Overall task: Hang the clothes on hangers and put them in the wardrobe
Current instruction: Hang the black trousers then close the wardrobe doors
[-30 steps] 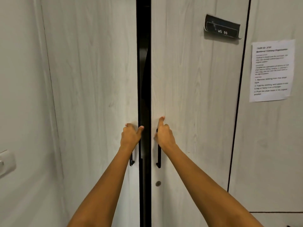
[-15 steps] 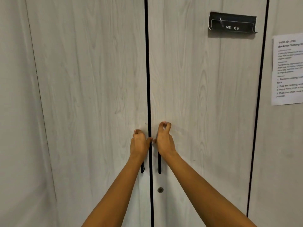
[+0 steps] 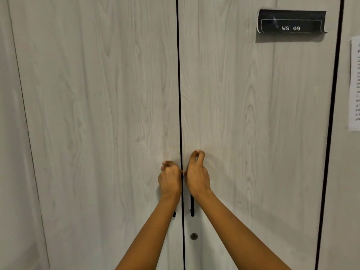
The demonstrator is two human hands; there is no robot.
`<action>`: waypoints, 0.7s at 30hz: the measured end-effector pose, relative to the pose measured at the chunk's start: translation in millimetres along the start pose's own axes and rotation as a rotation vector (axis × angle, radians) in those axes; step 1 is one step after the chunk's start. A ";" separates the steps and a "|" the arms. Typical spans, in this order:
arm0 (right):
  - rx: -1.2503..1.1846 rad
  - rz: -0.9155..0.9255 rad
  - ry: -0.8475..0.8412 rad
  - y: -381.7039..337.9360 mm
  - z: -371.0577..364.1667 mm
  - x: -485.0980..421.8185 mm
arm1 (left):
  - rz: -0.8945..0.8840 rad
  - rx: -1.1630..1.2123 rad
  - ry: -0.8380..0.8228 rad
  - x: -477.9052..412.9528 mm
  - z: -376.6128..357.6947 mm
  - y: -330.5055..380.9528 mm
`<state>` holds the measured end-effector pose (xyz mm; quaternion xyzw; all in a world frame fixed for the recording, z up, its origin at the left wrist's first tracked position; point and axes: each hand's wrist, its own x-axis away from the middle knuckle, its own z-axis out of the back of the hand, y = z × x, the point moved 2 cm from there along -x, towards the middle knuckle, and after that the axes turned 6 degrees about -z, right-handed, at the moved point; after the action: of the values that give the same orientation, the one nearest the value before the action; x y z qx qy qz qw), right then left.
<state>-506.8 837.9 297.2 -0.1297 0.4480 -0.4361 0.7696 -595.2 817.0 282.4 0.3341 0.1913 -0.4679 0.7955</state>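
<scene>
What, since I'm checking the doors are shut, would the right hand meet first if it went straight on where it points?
Probably the pale wood-grain right wardrobe door: the right hand, curled on the thin black bar handle, seems to touch it.

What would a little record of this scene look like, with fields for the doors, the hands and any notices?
doors: left door and right door shut, thin dark seam between
left hand: grips left handle
right hand: curled over right handle
lock: round keyhole below right handle
label: black tag reading WS 09, high on right door
paper: printed sheet on next panel, cut off by frame edge
clothes: none in view
</scene>
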 end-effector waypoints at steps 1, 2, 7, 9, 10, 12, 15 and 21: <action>0.057 -0.007 -0.020 -0.6 -3.2 -2.5 | 0.005 0.030 -0.101 -0.2 0.7 0.2; 0.083 -0.016 -0.032 -3.0 -3.0 -2.8 | 0.002 0.028 -0.121 0.3 2.0 -0.5; 0.186 0.026 -0.023 -7.5 2.0 3.6 | -0.097 -0.039 -0.004 -2.0 -3.2 -2.0; 0.049 0.030 0.001 -7.0 6.1 11.5 | -0.095 -0.067 -0.016 8.5 2.4 -1.0; 0.004 0.043 0.024 -3.5 7.2 12.8 | -0.092 -0.079 -0.028 12.7 2.8 -1.5; 0.034 0.055 0.053 2.3 8.8 12.0 | -0.076 -0.075 -0.046 19.2 -1.1 -3.7; 0.211 0.179 0.127 16.2 -3.5 4.1 | -0.034 -0.102 -0.035 27.1 4.2 -2.0; 0.231 0.413 0.120 35.1 -23.5 -6.0 | -0.086 -0.212 -0.038 27.9 10.5 1.1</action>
<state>-507.4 867.7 266.6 0.0795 0.4569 -0.3247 0.8243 -580.7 792.7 273.0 0.2309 0.2389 -0.4850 0.8090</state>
